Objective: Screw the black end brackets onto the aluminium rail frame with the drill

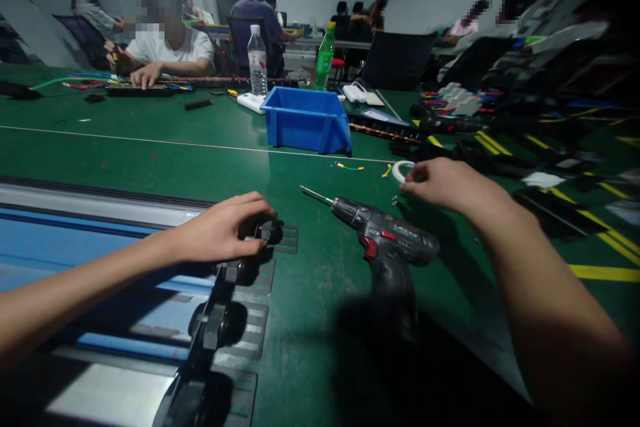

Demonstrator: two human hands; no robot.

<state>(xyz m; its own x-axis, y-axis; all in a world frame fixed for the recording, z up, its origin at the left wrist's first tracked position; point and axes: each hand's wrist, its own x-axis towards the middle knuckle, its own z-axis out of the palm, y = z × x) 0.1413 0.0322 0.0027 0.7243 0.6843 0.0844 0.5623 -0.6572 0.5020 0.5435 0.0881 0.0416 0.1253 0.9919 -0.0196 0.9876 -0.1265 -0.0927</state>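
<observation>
My left hand [240, 227] has its fingers curled round a black knob-like fitting [270, 231] at the far end of a row on the blue and silver panel [120, 283]. Several similar black fittings line the panel's right edge, with slotted black tabs beside them. Beside a white ring [400, 172], my right hand [430, 180] has its fingers pinched together; what they hold, if anything, is too small to tell. A black and red power drill [387, 237] lies between my hands, its long bit pointing to the far left.
Beyond my hands stand a blue bin [307, 123], a clear bottle [257, 63] and a green bottle [325, 60]. Short yellow-green wires [353, 167] lie nearer. Across the table a person in white [173, 47] handles parts. Dark parts and yellow tape lie right.
</observation>
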